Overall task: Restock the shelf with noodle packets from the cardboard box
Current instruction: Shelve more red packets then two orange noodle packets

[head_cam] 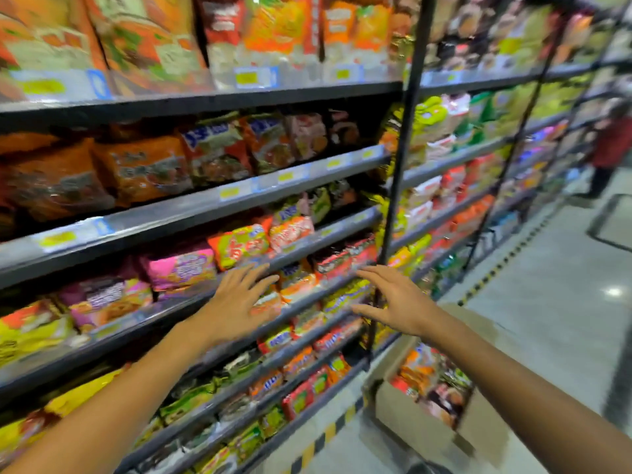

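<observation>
Our left hand (236, 302) and right hand (396, 302) reach out with fingers spread, holding nothing. The noodle packets (427, 381) wait in the cardboard box (410, 415) below. We could bump the shelf (191, 304) packets and knock them down.

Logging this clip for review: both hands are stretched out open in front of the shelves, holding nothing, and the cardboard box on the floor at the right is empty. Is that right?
Not quite. The cardboard box is not empty: the head view shows packets inside it. The rest holds: the left hand and right hand are stretched out open in front of the shelves, holding nothing.
</observation>
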Available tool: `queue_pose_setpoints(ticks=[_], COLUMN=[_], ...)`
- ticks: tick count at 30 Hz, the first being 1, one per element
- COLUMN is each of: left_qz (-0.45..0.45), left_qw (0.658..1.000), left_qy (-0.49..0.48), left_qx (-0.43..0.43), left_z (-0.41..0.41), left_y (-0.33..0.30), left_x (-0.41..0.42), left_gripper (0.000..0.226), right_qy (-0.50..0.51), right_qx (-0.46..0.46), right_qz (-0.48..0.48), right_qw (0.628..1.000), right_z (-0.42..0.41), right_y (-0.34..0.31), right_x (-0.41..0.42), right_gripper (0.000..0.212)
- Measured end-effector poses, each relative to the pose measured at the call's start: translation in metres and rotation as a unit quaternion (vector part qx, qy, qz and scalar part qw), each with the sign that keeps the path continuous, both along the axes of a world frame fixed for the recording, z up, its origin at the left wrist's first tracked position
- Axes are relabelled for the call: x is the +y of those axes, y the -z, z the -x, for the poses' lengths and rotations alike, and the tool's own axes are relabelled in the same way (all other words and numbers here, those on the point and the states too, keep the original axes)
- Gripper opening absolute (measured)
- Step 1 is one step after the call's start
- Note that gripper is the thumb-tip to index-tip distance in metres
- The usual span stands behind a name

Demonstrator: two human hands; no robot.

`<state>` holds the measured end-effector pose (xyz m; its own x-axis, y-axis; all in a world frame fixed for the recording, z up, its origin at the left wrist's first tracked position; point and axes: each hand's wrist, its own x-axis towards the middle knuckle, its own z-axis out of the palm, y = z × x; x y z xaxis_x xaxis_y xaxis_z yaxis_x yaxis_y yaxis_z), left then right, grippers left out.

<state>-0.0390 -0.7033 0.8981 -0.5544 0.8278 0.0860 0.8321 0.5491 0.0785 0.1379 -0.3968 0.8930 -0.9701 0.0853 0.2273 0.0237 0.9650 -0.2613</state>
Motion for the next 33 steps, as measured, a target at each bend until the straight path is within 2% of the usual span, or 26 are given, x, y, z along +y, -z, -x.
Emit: queue_pose_setpoints(ticks=[3,7,12,16,19,22,24,27,31,33], left_qz=[0.018,0.047,0.030,0.026,0.025,0.033,0.031,0.032,0.043,0.040], left_qw=[0.999,0.994,0.990,0.988,0.987,0.986,0.986,0.987,0.989,0.989], left_qy=[0.042,0.094,0.133,0.136,0.141,0.148,0.144,0.130,0.110,0.099], left_qx=[-0.018,-0.010,-0.035,-0.065,-0.074,-0.076,-0.084,-0.088,-0.094,-0.101], left_z=[-0.019,-0.042,-0.080,-0.102,-0.112,-0.118,-0.115,-0.099,-0.064,-0.046], left_y=[0.014,0.028,0.029,0.043,0.057,0.067,0.072,0.077,0.086,0.089], left_x=[0.061,0.141,0.260,0.357,0.419,0.467,0.491,0.524,0.567,0.588], left_gripper=[0.096,0.090,0.102,0.102,0.093,0.084,0.077,0.082,0.094,0.092], right_qy=[0.050,0.103,0.152,0.175,0.172,0.163,0.164,0.148,0.120,0.111], right_qx=[0.000,-0.017,-0.044,-0.058,-0.071,-0.080,-0.080,-0.095,-0.105,-0.110], right_qz=[0.004,0.013,0.046,0.045,0.036,0.024,0.029,0.037,0.039,0.045], right_qw=[0.999,0.994,0.986,0.982,0.982,0.983,0.983,0.984,0.986,0.987], right_z=[-0.044,-0.099,-0.161,-0.205,-0.226,-0.228,-0.218,-0.188,-0.134,-0.109], right_y=[0.018,0.032,0.038,0.032,0.036,0.045,0.051,0.059,0.072,0.073], right_x=[0.047,0.107,0.200,0.283,0.343,0.399,0.428,0.465,0.512,0.533], right_gripper=[0.085,0.080,0.111,0.096,0.105,0.112,0.104,0.087,0.086,0.085])
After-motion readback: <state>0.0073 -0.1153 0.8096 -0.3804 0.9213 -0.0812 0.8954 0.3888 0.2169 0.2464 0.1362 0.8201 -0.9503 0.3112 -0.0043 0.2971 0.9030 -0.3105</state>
